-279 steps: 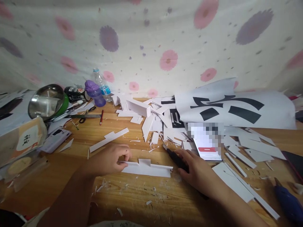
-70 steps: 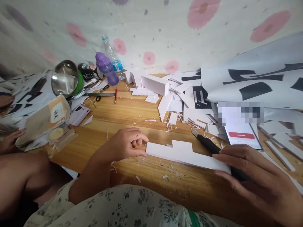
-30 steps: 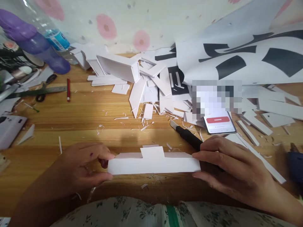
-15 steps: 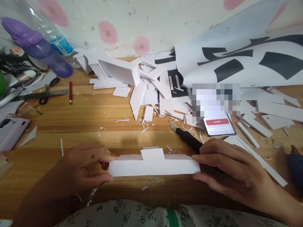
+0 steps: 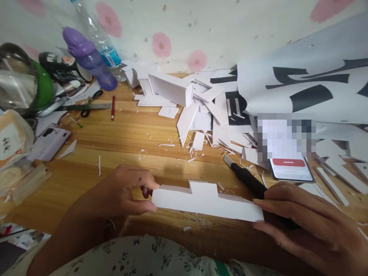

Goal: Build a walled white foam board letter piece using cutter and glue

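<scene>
A long white foam-board piece (image 5: 205,205) with a raised square tab at its middle is held level over the wooden table, near my body. My left hand (image 5: 126,193) pinches its left end between thumb and fingers. At the right end, my right hand (image 5: 307,216) grips it the same way. A black-handled knife (image 5: 248,180) lies just beyond the piece, its blade pointing to the upper left and its rear end hidden behind my right hand.
White scraps (image 5: 198,141) and a white box-like form (image 5: 169,89) lie toward the wall. A lit phone (image 5: 291,170) rests at the right. Scissors (image 5: 90,104), a red pencil (image 5: 113,107), a purple bottle (image 5: 92,61) and a pale phone (image 5: 50,142) are at the left.
The view has turned left, so the table items appear farther right and more shows at the left. The white piece now slants down to the right in view, still held at both ends.
</scene>
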{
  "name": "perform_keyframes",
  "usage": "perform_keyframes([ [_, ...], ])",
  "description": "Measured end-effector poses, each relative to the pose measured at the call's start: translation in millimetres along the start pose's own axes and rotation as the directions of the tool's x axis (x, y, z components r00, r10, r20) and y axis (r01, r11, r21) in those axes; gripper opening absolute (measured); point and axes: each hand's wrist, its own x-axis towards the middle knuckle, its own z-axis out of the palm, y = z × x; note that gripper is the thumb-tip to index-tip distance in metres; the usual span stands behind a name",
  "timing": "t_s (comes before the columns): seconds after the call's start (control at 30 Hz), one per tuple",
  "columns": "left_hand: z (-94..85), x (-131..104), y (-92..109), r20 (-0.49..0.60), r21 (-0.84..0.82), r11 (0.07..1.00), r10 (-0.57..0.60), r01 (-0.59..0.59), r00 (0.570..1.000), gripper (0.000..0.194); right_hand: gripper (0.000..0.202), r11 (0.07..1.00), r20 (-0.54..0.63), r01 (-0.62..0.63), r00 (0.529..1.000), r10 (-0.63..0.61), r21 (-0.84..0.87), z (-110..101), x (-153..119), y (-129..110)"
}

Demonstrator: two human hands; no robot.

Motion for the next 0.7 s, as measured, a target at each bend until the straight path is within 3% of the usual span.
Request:
perform_keyframes([
  [0.13,-1.6,3,7,0.022,-0.05,0.997,-0.052,0.053,0.998,0.011,0.022,0.999,-0.005,0.013,1.0,-0.013,0.043,-1,6,-2],
  [0.43,7.4,1,-4,-0.04,-0.195,0.98,-0.033,0.024,0.999,0.018,0.017,0.997,-0.044,0.041,0.998,-0.038,0.059,0,11,-1],
  [0.7,4.5,5,-2,-0.03,-0.201,0.98,-0.011,0.005,1.0,0.014,0.019,0.981,-0.041,0.038,0.999,-0.031,0.188,-2,17,-4],
])
